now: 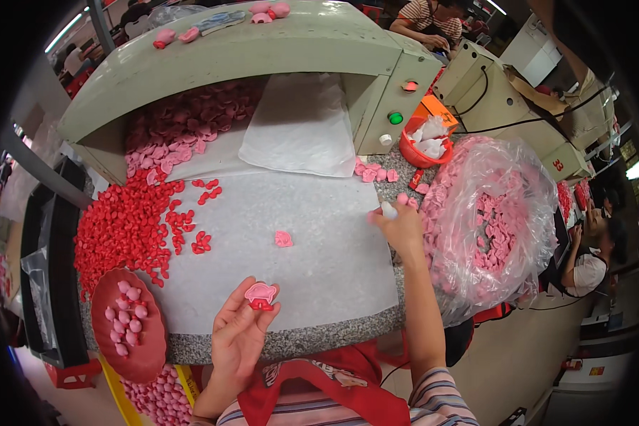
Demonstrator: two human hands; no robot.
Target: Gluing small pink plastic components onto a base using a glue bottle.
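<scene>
Between the thumb and fingers of my left hand (240,328) is a small pink toy figure piece (261,294) with red feet, its hollow side up. My right hand (400,231) is closed around a small white object (388,209), its kind hard to make out, at the right edge of the white paper sheet (326,263). Close to those fingers lie a few pink pieces (404,199). A single pink piece (283,239) rests mid-sheet. To the left spreads a big heap of small red parts (124,224), with some strays on the paper.
A pale green machine (263,35) arches over pink shells (192,121) at the back. On the right stand a red bowl (408,150) of white items and a plastic bag (532,192) of pink pieces. A red plate (156,334) holds finished-looking pink figures. Other people sit farther off.
</scene>
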